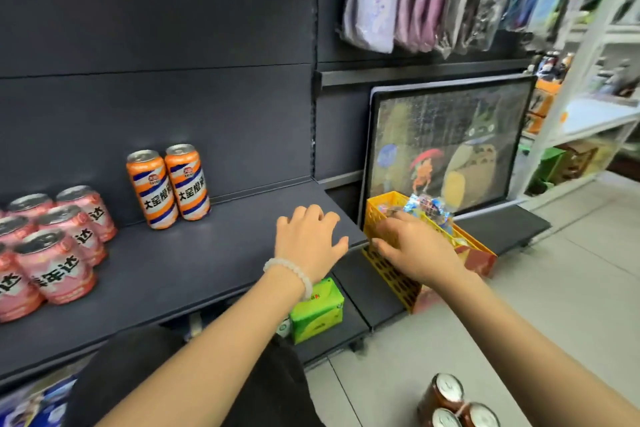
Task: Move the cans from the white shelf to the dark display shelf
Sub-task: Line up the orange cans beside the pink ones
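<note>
In the head view, the dark display shelf is being seen from above and a little from the right. Two orange cans are standing upright far on it, touching each other, just beside the back panel. A group of pink cans is being kept at the left edge, packed closely in rows, probably so that each kind stays together and the labels face the front.

The left hand is being held over the near right part of the shelf, with the fingers spread wide and relaxed; nothing is being held in it. A pale bead bracelet is being worn on its wrist. The right hand is being stretched toward the right, in front of a yellow basket. It is blurred, the fingers look loosely extended, and no can is being held.

The white shelf is being seen far at the right, and both arms seem to be directed that way, probably for fetching the next cans. Whether cans are standing there cannot be told, since that part is blurred. Three brown cans are standing on the floor, near at the right. A framed picture is being leaned behind the basket.
</note>
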`<state>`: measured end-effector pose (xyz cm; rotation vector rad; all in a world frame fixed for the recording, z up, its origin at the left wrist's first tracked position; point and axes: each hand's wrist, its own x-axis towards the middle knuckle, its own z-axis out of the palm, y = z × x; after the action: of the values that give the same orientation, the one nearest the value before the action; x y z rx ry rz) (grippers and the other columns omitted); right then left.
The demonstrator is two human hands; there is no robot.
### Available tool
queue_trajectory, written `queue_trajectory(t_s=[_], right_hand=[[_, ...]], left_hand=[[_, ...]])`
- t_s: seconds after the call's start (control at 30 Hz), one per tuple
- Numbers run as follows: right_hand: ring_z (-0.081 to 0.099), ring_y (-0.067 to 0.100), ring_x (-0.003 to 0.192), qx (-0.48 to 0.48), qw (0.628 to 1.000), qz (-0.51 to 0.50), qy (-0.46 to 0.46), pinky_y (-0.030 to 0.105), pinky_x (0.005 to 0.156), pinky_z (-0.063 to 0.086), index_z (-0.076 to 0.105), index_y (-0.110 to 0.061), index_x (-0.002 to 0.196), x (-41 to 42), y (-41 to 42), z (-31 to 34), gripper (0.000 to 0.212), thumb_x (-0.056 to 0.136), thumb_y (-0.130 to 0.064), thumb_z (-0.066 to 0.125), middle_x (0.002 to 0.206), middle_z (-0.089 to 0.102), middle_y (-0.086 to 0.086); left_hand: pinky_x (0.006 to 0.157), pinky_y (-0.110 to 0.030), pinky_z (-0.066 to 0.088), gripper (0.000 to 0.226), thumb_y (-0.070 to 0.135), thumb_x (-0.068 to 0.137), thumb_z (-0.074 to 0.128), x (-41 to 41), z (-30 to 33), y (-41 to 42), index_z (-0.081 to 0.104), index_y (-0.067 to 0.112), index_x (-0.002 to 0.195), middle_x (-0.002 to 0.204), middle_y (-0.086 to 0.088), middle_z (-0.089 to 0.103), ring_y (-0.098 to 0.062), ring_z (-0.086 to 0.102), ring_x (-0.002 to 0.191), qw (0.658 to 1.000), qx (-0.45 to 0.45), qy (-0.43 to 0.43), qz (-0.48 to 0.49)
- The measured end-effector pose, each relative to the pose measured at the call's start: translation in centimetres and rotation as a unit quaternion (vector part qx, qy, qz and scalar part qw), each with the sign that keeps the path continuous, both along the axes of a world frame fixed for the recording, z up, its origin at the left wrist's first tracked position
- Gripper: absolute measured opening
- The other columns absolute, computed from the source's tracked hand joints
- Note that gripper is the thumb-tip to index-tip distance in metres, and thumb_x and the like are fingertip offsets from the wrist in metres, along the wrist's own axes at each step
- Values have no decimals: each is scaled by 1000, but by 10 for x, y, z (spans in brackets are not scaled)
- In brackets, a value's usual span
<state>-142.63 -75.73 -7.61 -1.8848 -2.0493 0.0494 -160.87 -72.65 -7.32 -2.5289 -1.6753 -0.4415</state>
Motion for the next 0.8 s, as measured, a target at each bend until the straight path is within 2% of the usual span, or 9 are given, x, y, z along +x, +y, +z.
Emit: queue_trajectory(t_s=[0.27, 0.43, 0.8], right_hand=[[54, 23, 111, -53, 988, -139, 35, 34, 87, 44, 60, -17, 117, 110, -76, -52, 32, 91, -36, 52, 116, 56, 1], [55, 18, 111, -81, 974, -201, 71, 34, 88, 46, 60, -23, 118, 160, -98, -94, 31, 92, -38, 51, 121, 55, -5], [54, 19, 113, -202, 938, -245, 141, 34, 86, 47, 57, -22, 123, 191, -91, -223, 36, 91, -37, 52, 125, 54, -3]], left_hand=[[93, -41, 33, 44, 52, 93, 38, 122, -47, -32, 49, 29, 130, 125, 1, 51, -22, 43, 120, 991, -54, 39, -112], [90, -41, 34, 45, 52, 93, 39, 180, -92, -35, 47, 27, 130, 126, -2, 50, -24, 43, 119, 981, -102, 77, -149], [95, -43, 33, 49, 54, 91, 40, 220, -225, -25, 44, 30, 134, 130, -1, 50, -24, 42, 123, 949, -233, 134, -164]])
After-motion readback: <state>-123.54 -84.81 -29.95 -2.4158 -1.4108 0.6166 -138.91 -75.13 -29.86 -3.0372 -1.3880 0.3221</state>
